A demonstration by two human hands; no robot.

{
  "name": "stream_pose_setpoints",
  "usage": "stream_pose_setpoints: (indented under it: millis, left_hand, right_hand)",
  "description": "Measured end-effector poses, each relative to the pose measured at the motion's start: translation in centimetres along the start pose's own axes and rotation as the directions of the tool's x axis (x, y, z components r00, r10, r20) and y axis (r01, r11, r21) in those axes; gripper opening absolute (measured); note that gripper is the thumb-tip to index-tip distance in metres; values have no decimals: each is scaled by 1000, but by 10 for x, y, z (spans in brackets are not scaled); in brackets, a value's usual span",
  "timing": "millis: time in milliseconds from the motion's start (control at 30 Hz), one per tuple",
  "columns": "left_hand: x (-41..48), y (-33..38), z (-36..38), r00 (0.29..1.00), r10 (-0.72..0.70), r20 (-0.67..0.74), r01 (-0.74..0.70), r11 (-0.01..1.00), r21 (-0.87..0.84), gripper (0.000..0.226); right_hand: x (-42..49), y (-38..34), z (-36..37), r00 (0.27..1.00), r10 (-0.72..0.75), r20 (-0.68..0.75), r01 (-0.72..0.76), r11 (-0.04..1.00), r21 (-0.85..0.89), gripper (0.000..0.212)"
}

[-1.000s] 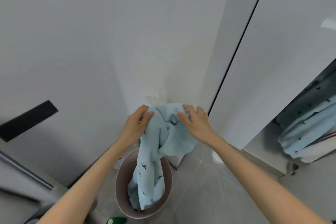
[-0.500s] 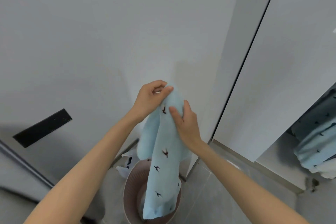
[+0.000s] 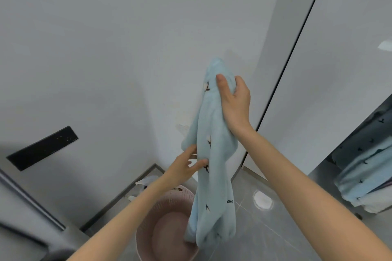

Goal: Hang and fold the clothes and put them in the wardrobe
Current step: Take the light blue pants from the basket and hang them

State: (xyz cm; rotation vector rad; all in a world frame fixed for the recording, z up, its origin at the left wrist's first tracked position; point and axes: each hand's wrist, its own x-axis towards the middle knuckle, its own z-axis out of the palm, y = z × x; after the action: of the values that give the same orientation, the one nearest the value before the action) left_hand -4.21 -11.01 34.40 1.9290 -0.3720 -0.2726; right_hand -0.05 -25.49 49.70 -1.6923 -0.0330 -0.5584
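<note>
**Blue garment held up over the basket**

On my far left, a flat black panel (image 3: 42,148) sits slanted on the grey wall. Next comes the left hand (image 3: 182,168), reaching up with its fingers fairly straight and spread. Their tips rest against the left edge of the light-blue garment (image 3: 212,154), about halfway down it.

Below that hand stands a round pink basket (image 3: 167,218) of perforated plastic, with its smooth inner bottom showing. A crumpled white scrap (image 3: 146,182) lies behind it against the skirting.

The garment is soft and fleecy, dotted with small dark bird shapes, and hangs in a long bunched column. Its lower end hangs in front of the basket's right rim, and I cannot tell whether it touches.

The right hand (image 3: 235,99) grips the garment near the top, thumb across the front and fingers curled round the back.

Further right, a white disc (image 3: 262,199) lies on the grey tiled floor (image 3: 275,235), below the smooth pale wardrobe door (image 3: 339,70). At the far right edge, folded clothes (image 3: 364,171) in the same bird print are stacked in the open compartment.
</note>
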Motion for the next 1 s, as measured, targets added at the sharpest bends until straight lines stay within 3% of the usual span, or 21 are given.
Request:
stream_pose_setpoints:
  millis: [167,333,533,700,833,900,1000]
  left_hand:
    - [14,0,1,997,-2,-72,4,1000,27,11]
    - [11,5,-14,970,34,-239,-14,996,84,27]
    - [17,33,-37,916,47,-398,-37,999,32,26]
    - [27,96,-57,893,96,-440,-128,991,-43,28]
    - [38,135,-52,913,90,-399,-163,974,-154,25]
    - [43,147,-52,916,87,-392,-162,973,-164,25]
    - [45,159,-54,934,62,-351,-133,974,-182,27]
  right_hand:
    - [6,4,-15,999,5,-52,-9,998,-68,33]
    - [9,27,-45,1000,6,1,-5,943,-333,38]
    - [-7,64,-52,991,60,117,13,843,-538,52]
    - [-40,66,-38,954,-125,272,223,902,-370,59]
    - [-69,61,-11,933,9,360,32,994,-109,85]
    - [-73,55,-4,937,40,348,-54,998,31,85]
    - [-66,43,-7,957,93,274,-99,995,6,75]
